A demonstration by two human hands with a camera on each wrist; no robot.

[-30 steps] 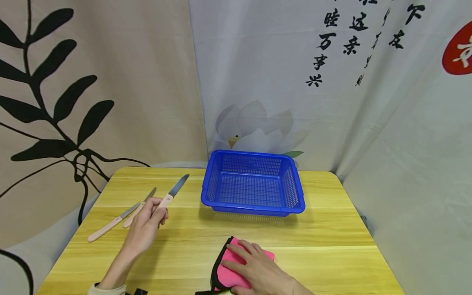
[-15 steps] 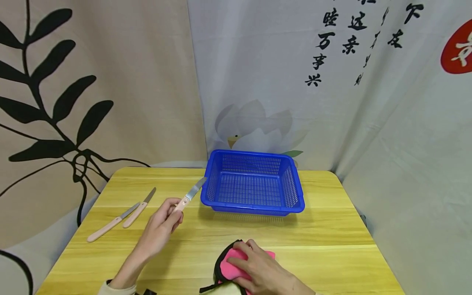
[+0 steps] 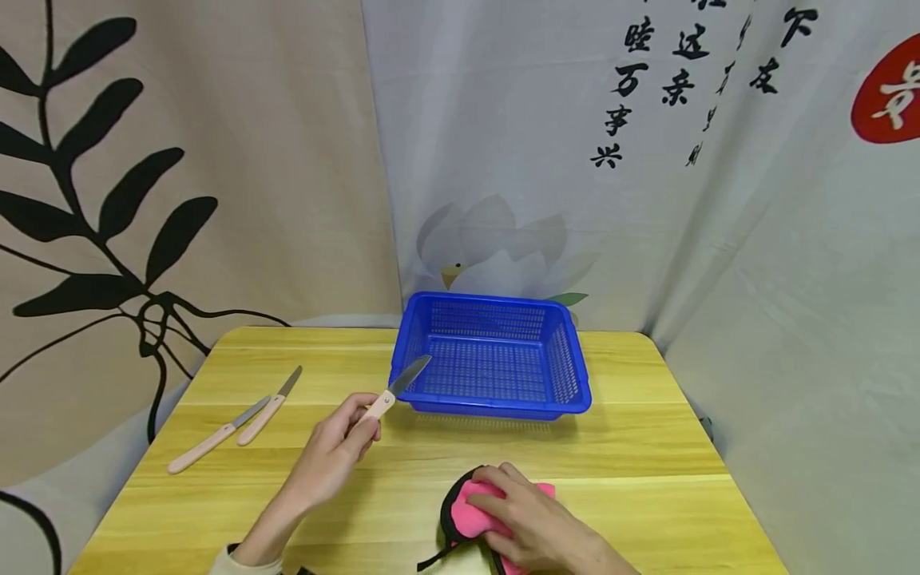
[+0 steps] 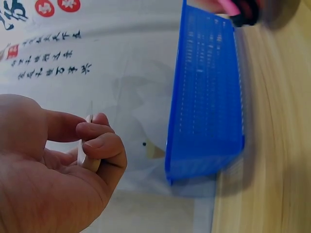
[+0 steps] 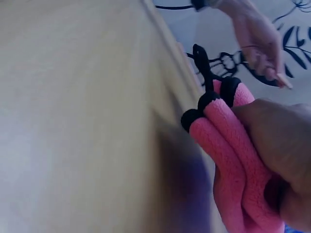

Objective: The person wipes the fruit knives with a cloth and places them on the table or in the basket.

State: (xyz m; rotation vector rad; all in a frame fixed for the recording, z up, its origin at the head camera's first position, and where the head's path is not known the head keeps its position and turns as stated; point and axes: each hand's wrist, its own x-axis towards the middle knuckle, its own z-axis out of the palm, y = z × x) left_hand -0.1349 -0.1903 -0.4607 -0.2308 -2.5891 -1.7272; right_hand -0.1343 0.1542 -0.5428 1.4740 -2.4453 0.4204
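Note:
In the head view my left hand (image 3: 331, 455) grips a small knife (image 3: 381, 405) by its pale handle. The blade slants up to the right, in front of the basket's near left corner. The left wrist view shows my fingers curled round the handle (image 4: 87, 162). My right hand (image 3: 539, 519) bunches a folded pink cloth (image 3: 470, 519) with black edging and a black loop, near the table's front. In the right wrist view its thick folds (image 5: 221, 141) hang from my curled fingers; the palm side is partly hidden.
A blue plastic basket (image 3: 496, 299) with mesh walls stands at the back middle of the wooden table (image 3: 647, 471). On the left lie two more knives, one (image 3: 204, 449) beside the other (image 3: 262, 421). Printed curtains (image 3: 503, 120) hang behind.
My left hand has carried the knife rightward, from near the other knives to the basket's near left corner. My right hand has gathered up the cloth and shifted slightly right.

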